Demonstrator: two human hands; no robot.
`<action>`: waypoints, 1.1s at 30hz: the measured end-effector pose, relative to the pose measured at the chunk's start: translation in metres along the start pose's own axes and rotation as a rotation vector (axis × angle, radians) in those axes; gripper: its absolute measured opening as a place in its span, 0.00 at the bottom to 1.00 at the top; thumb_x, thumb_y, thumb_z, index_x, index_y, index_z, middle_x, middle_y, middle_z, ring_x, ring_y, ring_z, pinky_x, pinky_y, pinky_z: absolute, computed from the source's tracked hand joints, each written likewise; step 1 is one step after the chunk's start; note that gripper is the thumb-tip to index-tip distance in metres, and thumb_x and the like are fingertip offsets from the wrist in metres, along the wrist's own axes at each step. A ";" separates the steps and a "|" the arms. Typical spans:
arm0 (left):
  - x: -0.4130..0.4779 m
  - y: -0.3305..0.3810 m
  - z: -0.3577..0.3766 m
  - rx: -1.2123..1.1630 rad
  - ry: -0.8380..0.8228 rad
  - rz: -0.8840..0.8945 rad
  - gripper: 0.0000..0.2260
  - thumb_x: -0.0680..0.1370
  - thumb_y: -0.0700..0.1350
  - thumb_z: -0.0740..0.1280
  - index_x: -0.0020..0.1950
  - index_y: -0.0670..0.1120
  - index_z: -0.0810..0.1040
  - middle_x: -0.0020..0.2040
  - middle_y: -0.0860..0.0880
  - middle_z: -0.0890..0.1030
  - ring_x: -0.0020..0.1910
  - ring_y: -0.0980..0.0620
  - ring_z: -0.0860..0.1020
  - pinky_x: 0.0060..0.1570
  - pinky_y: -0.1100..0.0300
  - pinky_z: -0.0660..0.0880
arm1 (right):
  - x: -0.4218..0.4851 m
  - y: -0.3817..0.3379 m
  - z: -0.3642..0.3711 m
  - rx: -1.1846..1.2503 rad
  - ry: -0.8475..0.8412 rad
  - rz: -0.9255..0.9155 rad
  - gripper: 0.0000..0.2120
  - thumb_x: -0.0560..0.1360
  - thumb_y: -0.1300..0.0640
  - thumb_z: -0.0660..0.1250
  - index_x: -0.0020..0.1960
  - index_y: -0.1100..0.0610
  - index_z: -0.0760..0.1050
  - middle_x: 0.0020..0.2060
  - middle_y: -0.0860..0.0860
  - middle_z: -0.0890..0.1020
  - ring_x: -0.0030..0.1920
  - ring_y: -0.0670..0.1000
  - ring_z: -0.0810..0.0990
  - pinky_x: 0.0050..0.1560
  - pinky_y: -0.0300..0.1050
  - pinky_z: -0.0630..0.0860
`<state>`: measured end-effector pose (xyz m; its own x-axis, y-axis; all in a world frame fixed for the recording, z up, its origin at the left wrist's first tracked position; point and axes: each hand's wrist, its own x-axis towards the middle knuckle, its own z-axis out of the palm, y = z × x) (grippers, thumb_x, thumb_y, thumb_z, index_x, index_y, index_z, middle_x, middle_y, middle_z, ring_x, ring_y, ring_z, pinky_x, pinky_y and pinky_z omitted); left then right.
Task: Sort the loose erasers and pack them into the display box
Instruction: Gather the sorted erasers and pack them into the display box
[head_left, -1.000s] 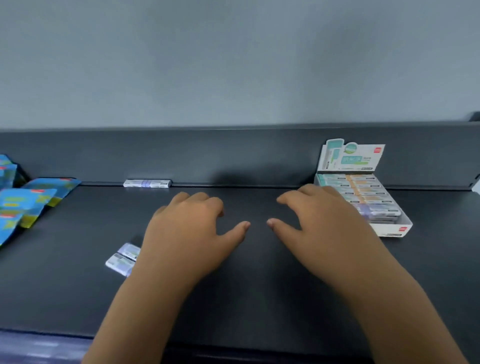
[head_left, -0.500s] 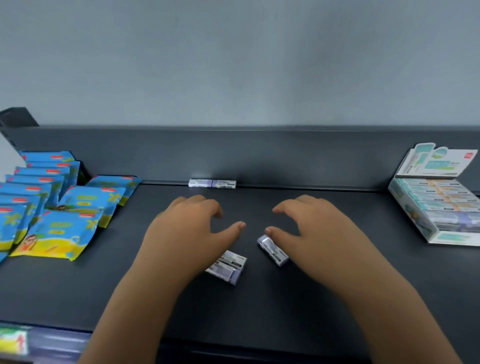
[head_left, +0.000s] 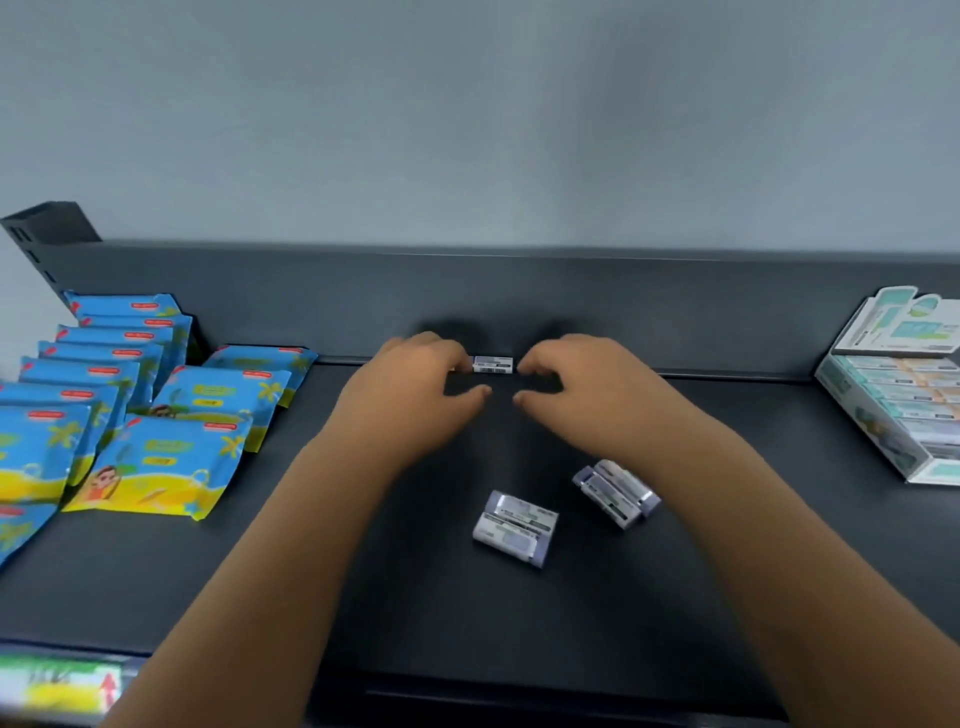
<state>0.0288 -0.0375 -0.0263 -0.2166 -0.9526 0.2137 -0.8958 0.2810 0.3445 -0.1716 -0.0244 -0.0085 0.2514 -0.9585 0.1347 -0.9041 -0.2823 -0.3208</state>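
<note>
Now left hand (head_left: 415, 397) and right hand (head_left: 589, 395) have reached the rear eraser (head_left: 492, 364).

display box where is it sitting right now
In the head view the display box sits at the far right of the dark shelf, partly cut off by the frame, well right of the right hand.

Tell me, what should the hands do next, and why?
Probably pinch the back eraser from both ends and draw it toward the others. The left hand and right hand flank it against the shelf's back wall; whether they grip it is unclear. The middle eraser pair and the right eraser pair lie nearer, so gathering comes before the display box at right.
</note>
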 end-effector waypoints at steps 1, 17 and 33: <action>0.008 -0.008 0.002 0.003 -0.022 0.010 0.17 0.73 0.61 0.65 0.57 0.54 0.80 0.54 0.52 0.79 0.57 0.47 0.76 0.55 0.47 0.77 | 0.011 -0.003 0.007 -0.008 0.008 0.000 0.15 0.75 0.45 0.67 0.59 0.49 0.79 0.51 0.50 0.80 0.54 0.53 0.78 0.56 0.53 0.76; 0.042 -0.053 0.006 0.148 -0.071 0.150 0.05 0.80 0.48 0.64 0.52 0.51 0.78 0.54 0.48 0.78 0.56 0.43 0.74 0.50 0.48 0.74 | 0.060 -0.020 0.064 -0.115 0.133 0.151 0.10 0.76 0.49 0.69 0.47 0.55 0.83 0.47 0.53 0.76 0.50 0.55 0.76 0.43 0.48 0.75; 0.033 0.024 0.012 -0.121 -0.149 -0.151 0.04 0.75 0.44 0.66 0.46 0.52 0.79 0.46 0.53 0.82 0.46 0.48 0.80 0.47 0.54 0.79 | -0.017 0.040 -0.025 0.003 0.155 0.174 0.04 0.71 0.47 0.71 0.43 0.47 0.82 0.38 0.42 0.81 0.41 0.44 0.80 0.45 0.51 0.81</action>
<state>-0.0044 -0.0638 -0.0216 -0.1471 -0.9890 0.0175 -0.8713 0.1379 0.4710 -0.2212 -0.0181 0.0000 0.0353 -0.9751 0.2189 -0.9281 -0.1132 -0.3547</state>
